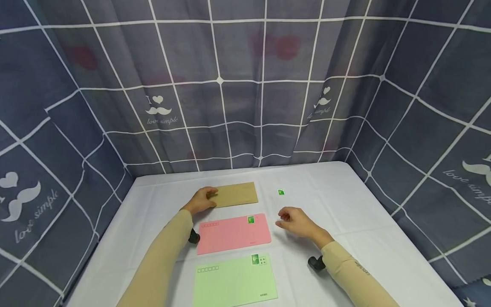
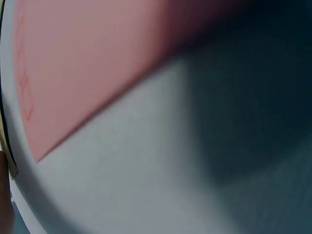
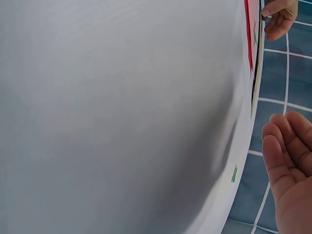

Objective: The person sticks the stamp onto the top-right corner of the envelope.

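A brown envelope (image 1: 235,194) lies flat at the far side of the white table. My left hand (image 1: 201,200) rests at its left end, thumb by the near corner and bent fingers by the far one, with a gap between them. To the right of the envelope is a small green stamp (image 1: 281,192) on the cloth. My right hand (image 1: 299,221) hovers nearer than that stamp, fingers loosely curled and holding nothing. In the right wrist view, the fingers (image 3: 275,156) stand apart from the small green stamp (image 3: 234,174) below them.
A pink envelope (image 1: 234,238) with a green stamp in its upper right corner lies nearer than the brown one. Closest is a light green envelope (image 1: 234,283), also stamped. Dark checked curtains (image 1: 238,106) enclose the white table (image 1: 345,213) at the back and sides.
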A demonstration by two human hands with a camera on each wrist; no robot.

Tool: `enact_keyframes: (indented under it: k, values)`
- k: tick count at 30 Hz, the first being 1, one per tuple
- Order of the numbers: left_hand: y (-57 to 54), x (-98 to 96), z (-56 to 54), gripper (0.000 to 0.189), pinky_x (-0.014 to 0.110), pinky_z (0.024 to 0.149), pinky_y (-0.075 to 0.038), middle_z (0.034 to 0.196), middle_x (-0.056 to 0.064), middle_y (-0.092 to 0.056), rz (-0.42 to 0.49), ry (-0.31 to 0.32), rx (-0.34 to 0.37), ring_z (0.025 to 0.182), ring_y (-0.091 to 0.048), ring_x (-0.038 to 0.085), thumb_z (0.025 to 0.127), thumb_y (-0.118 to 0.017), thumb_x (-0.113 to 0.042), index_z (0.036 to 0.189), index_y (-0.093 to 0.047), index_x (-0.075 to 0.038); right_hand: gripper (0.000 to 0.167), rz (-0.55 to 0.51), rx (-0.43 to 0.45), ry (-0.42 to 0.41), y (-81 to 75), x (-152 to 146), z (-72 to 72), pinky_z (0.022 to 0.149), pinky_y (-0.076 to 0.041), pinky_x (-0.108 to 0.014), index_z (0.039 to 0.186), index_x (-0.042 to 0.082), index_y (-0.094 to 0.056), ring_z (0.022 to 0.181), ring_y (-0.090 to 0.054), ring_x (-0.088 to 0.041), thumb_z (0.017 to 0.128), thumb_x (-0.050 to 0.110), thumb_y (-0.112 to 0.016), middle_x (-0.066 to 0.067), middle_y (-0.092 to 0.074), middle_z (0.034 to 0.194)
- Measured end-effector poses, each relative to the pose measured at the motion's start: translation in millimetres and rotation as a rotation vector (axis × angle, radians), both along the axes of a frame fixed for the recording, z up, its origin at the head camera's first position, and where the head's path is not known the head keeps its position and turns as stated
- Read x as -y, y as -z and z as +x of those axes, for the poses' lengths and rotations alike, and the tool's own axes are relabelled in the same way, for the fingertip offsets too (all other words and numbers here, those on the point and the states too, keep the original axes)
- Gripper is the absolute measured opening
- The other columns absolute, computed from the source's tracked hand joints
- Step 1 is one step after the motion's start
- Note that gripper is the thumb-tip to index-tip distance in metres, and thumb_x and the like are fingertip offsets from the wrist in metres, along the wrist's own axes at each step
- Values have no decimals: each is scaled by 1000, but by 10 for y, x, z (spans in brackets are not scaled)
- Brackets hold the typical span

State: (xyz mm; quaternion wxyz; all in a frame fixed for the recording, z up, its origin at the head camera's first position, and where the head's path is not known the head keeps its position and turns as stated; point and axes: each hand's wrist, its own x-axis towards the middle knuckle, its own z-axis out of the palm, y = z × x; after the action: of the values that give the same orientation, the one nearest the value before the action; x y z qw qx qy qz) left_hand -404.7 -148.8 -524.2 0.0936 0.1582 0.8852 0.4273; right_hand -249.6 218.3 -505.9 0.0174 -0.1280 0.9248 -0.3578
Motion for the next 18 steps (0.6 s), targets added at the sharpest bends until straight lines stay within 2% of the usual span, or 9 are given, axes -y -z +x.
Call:
enact_keyframes:
  k: [3,8,18]
  values:
    - [-1,-10,-18,57,52,119,-34,143,21,-54,-36,17,-28,138,-45,39,82,-75,1,135,-58,1,30,-12,17,16,13,-40,0,76,-52,-29,106,0,-67,84,-57,-12,89,24,-75,0,-65,91]
    - [-18,-1,-7,56,51,120,-32,144,21,-54,-52,9,-17,140,-44,39,83,-74,4,136,-57,1,31,-31,17,23,14,-65,-8,74,-51,-27,106,0,-67,82,-57,-12,89,25,-75,0,-65,90]
    - [24,-19,25,55,50,122,-29,146,20,-53,-72,-17,1,143,-40,38,84,-73,3,136,-56,1,30,-46,10,40,23,-90,-9,73,-50,-26,105,0,-68,81,-57,-12,90,24,-75,0,-65,89]
